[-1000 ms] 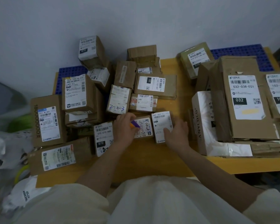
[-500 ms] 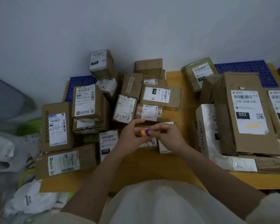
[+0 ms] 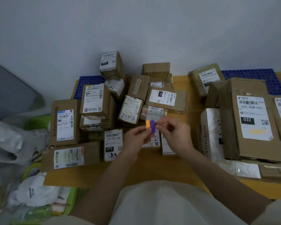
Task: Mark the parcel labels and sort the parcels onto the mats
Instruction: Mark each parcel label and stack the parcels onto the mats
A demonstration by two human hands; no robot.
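Left hand (image 3: 136, 137) now pinches the orange-purple marker (image 3: 150, 126), right hand (image 3: 173, 137) came off the parcels to cap it, so sorting's probably next.

A tall carton (image 3: 251, 119) carries a label reading "032-038-E01" and "032", a small box (image 3: 113, 144) reads "070-070-A80" and "070", another parcel (image 3: 131, 111) bears handwritten "2-2-3", and a white bag (image 3: 32, 192) says "HELLO WEEKEND".
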